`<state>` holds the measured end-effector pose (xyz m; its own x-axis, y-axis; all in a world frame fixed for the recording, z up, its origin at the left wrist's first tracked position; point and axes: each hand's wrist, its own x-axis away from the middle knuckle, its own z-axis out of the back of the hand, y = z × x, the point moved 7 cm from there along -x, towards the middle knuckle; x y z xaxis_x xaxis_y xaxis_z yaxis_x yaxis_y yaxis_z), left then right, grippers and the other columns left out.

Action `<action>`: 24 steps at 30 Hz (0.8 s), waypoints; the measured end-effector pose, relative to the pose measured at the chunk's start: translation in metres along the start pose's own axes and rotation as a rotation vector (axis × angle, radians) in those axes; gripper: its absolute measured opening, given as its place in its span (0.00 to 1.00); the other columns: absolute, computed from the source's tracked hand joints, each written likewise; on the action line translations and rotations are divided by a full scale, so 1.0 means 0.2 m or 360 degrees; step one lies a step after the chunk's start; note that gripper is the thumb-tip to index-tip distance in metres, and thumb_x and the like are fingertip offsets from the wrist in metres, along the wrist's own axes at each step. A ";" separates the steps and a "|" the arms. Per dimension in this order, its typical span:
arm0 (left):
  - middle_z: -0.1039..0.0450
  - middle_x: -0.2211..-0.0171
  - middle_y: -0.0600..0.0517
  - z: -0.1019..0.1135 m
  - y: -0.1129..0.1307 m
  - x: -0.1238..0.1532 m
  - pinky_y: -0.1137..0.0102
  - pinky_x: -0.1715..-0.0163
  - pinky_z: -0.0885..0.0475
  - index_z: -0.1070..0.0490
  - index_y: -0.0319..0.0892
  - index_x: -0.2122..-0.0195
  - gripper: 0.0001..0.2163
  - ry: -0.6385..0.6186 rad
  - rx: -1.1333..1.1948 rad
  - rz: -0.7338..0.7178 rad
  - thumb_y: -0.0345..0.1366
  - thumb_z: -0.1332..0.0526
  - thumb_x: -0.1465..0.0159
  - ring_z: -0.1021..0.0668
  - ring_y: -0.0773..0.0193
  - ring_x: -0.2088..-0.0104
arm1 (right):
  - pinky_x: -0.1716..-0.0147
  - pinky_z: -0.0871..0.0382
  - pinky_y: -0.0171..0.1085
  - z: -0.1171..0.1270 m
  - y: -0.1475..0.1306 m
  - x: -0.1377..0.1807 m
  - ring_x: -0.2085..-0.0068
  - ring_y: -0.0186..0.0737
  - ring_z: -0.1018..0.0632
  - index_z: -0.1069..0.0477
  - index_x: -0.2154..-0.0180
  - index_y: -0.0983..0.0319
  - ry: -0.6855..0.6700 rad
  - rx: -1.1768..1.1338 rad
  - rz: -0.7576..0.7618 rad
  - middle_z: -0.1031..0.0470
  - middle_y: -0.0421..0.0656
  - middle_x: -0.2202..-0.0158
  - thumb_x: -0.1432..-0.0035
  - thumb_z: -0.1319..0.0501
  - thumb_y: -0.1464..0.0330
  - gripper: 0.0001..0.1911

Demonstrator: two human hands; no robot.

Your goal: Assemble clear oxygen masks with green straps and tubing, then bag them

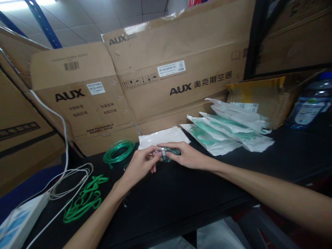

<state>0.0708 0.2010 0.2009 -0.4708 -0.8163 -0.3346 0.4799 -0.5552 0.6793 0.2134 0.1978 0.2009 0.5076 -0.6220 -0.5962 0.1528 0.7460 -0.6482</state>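
Note:
Above the black tabletop, both hands meet on a small see-through green oxygen mask (168, 159) with a shiny metal strip on it. My left hand (144, 160) is closed, thumb and fingers pinching the mask's left end by the strip. My right hand (188, 155) wraps round the other end and covers part of it. Just behind the hands lies a flat white pouch (166, 135). To the left are a coil of green tubing (119, 152) and a loose heap of green elastic cord (84, 200).
White pouches (223, 133) with green items inside are piled at the right. Behind them stand an open carton (269, 100) and a blue-capped bottle (308, 103). Large cardboard sheets (181, 76) wall the back. A white power strip (24, 218) with cables lies at the left.

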 end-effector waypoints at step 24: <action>0.23 0.78 0.57 -0.02 -0.03 0.01 0.78 0.80 0.27 0.20 0.42 0.54 0.12 0.0250 -0.0052 -0.0085 0.42 0.37 0.32 0.23 0.69 0.83 | 0.40 0.32 0.49 0.04 0.06 0.00 0.42 0.50 0.24 0.24 0.45 0.61 0.0186 0.0037 -0.0202 0.23 0.49 0.43 0.33 0.42 0.68 0.18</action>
<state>0.0706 0.2012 0.1933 -0.3761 -0.7990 -0.4692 0.4823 -0.6012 0.6371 0.2227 0.2085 0.1979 0.3810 -0.7339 -0.5623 0.2295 0.6643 -0.7114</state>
